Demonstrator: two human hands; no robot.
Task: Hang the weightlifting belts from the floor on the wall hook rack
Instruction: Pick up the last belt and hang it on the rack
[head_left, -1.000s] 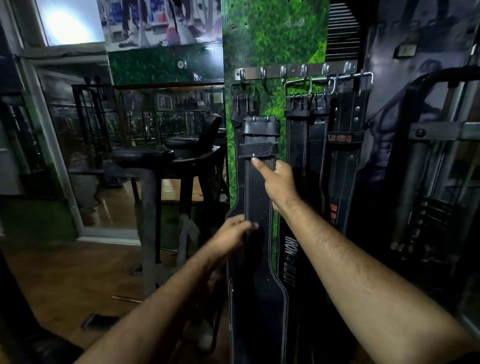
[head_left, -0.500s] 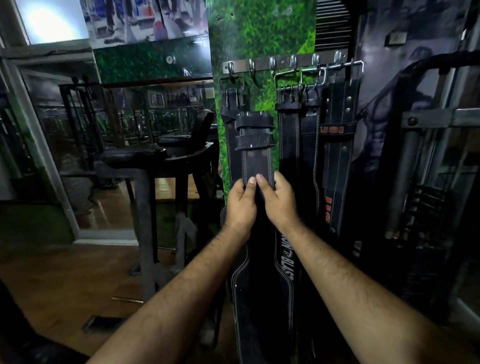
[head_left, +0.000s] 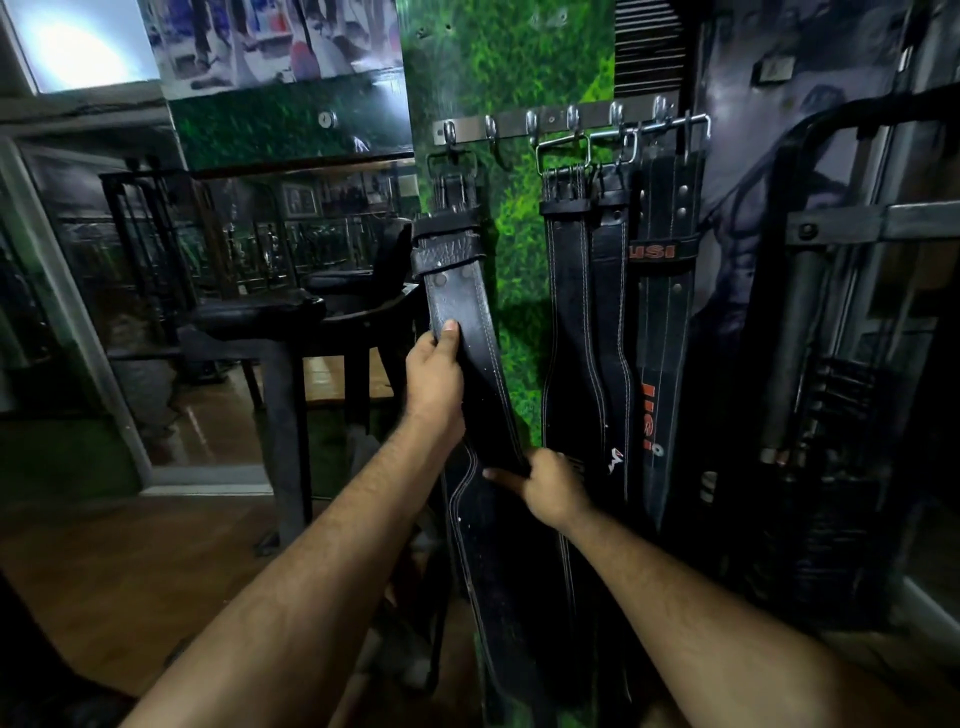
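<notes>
A metal hook rack (head_left: 550, 120) is fixed on the green wall panel. A black leather belt (head_left: 462, 306) hangs by its buckle from the leftmost hook and slants down to the right. My left hand (head_left: 434, 376) grips its left edge, thumb on the front face. My right hand (head_left: 550, 486) holds the same belt lower down, where it widens. Several more black belts (head_left: 582, 322) hang to the right, one with red USI lettering (head_left: 658, 252).
A black padded gym bench on a metal frame (head_left: 270, 332) stands at the left, close to the belts. Dark machine frames and bars (head_left: 831, 312) fill the right side. Wooden floor (head_left: 104, 561) lies below left. A mirror wall is behind the bench.
Both hands were side by side on the belt's middle. Now my left hand has pulled the strap leftward and my right hand has dropped lower on it; the belt hangs slanted.
</notes>
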